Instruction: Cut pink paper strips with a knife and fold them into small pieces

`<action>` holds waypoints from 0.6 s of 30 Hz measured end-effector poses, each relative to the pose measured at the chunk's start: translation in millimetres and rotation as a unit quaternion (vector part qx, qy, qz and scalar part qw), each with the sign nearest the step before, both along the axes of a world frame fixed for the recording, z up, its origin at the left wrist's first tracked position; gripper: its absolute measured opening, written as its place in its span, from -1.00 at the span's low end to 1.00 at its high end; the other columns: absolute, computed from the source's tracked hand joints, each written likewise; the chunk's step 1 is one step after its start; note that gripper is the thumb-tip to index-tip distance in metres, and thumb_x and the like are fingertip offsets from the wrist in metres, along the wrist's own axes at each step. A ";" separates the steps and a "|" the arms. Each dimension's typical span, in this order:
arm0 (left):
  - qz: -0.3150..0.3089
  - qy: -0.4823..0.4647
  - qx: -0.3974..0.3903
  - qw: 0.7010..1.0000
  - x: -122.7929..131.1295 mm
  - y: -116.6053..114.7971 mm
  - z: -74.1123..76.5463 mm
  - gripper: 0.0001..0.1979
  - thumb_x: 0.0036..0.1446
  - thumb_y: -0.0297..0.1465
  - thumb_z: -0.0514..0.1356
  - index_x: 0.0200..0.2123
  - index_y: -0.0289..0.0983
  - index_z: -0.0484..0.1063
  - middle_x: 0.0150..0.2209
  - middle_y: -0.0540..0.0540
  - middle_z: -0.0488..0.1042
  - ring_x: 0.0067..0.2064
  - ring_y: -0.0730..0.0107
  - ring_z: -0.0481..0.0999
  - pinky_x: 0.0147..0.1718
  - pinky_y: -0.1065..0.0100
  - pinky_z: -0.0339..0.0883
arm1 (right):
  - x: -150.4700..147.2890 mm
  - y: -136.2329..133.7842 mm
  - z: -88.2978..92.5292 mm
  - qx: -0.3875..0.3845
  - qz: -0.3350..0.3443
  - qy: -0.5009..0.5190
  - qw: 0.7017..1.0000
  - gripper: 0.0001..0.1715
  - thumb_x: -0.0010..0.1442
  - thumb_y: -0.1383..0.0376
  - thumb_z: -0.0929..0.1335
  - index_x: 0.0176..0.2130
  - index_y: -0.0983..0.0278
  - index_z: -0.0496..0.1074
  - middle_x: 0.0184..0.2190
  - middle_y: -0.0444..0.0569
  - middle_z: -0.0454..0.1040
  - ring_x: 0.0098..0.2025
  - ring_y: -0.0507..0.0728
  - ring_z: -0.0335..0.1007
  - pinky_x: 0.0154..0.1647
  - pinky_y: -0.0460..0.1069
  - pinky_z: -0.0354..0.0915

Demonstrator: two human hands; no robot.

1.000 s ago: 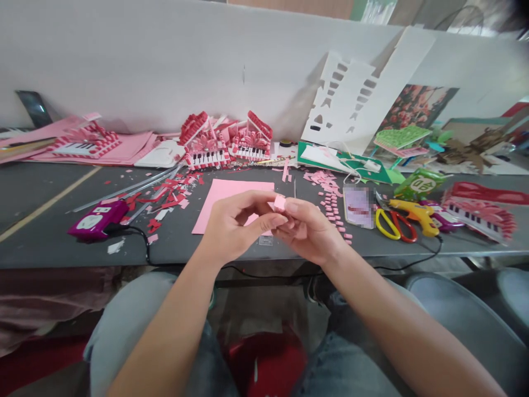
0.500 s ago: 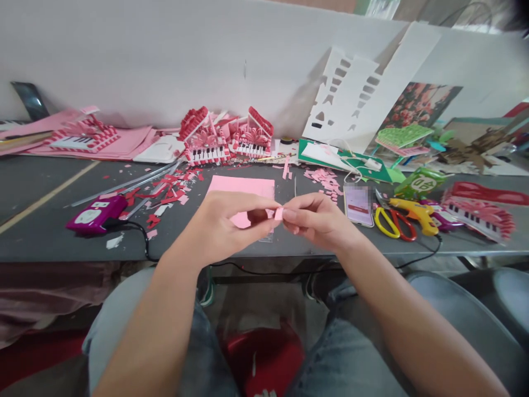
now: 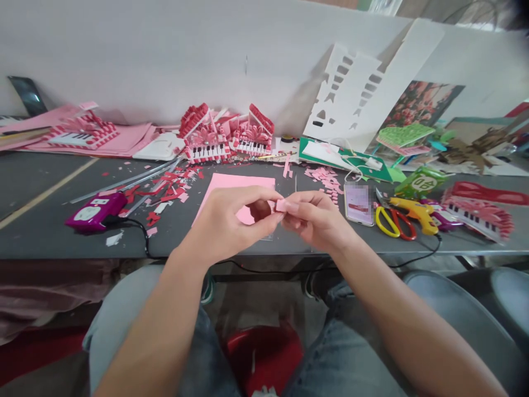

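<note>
A small pink foam piece [image 3: 281,205] is pinched between my two hands, just above the near part of the table. My left hand [image 3: 235,218] has its thumb and fingertips closed at the piece's left side. On the right side, the thumb and fingers of my right hand [image 3: 316,218] press on it. Below and behind my left hand lies a pink foam sheet [image 3: 243,182], partly covered by the hand. Small pink cut pieces [image 3: 324,179] are scattered just beyond my right hand.
Right of my hands lie a phone [image 3: 359,204], scissors [image 3: 394,223] and a yellow glue gun [image 3: 415,214]. A purple box [image 3: 97,212] with a black cable sits at left, near red and pink scraps [image 3: 165,184]. Small piano models [image 3: 209,149] stand along the white wall.
The pink piece has shifted slightly up and its visible face has turned a little between my fingers. Both hands stay in nearly the same place.
</note>
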State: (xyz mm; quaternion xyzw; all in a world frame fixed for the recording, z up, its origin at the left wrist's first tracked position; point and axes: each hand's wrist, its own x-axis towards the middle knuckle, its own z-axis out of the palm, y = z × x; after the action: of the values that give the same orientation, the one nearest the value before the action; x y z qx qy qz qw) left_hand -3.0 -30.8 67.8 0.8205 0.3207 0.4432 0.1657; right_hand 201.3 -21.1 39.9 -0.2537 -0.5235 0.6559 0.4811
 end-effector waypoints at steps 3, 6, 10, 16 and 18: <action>-0.027 -0.089 -0.013 0.996 8.4 5.9 -12.2 -0.91 0.24 -0.37 0.35 -0.17 -0.17 0.64 -0.41 0.04 0.62 -0.45 0.47 0.53 -0.43 0.42 0.41 | -5.5 1.4 -3.9 -0.023 0.041 0.054 0.997 -0.57 0.17 0.10 0.56 -0.54 0.29 0.49 -0.65 -0.26 0.19 -0.58 -0.09 -0.01 -0.51 -0.09 0.04; -0.044 -0.131 -0.044 0.989 12.5 9.5 -18.6 -0.89 0.23 -0.30 0.38 -0.19 -0.18 0.64 -0.40 0.01 0.62 -0.44 0.44 0.54 -0.42 0.39 0.45 | -7.6 2.2 -5.6 -0.029 0.070 0.067 0.995 -0.42 0.19 0.04 0.55 -0.61 0.28 0.33 -0.66 -0.29 0.10 -0.60 -0.11 -0.11 -0.54 -0.09 0.00; -0.039 -0.100 -0.078 0.991 6.7 9.0 -14.7 -0.89 0.21 -0.28 0.39 -0.23 -0.16 0.66 -0.43 0.01 0.62 -0.43 0.40 0.55 -0.40 0.36 0.47 | -1.8 1.0 -0.9 -0.021 0.039 0.016 0.999 -0.52 0.16 0.07 0.57 -0.56 0.30 0.47 -0.64 -0.22 0.22 -0.57 -0.08 0.04 -0.51 -0.07 0.02; -0.007 0.009 -0.074 0.997 -4.7 4.7 -1.8 -0.92 0.19 -0.37 0.35 -0.25 -0.13 0.67 -0.49 0.06 0.58 -0.46 0.45 0.51 -0.41 0.42 0.41 | 8.8 1.7 -1.2 0.019 -0.004 -0.070 0.997 -0.78 0.17 0.16 0.59 -0.37 0.27 0.69 -0.60 -0.16 0.36 -0.53 -0.06 0.14 -0.50 -0.07 -0.01; 0.000 0.039 -0.071 0.997 -5.7 3.3 1.5 -0.91 0.19 -0.39 0.33 -0.25 -0.14 0.66 -0.49 0.07 0.58 -0.45 0.46 0.51 -0.40 0.43 0.40 | 8.8 2.6 -4.3 0.021 -0.008 -0.075 0.997 -0.80 0.17 0.17 0.58 -0.35 0.27 0.70 -0.60 -0.16 0.36 -0.52 -0.06 0.14 -0.50 -0.07 -0.01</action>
State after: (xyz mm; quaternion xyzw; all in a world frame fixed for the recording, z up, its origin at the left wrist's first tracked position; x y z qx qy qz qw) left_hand -8.7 -27.5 69.3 0.8233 0.3579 0.3867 0.2111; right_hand 210.1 -18.5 35.5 -0.2961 -0.5695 0.6204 0.4507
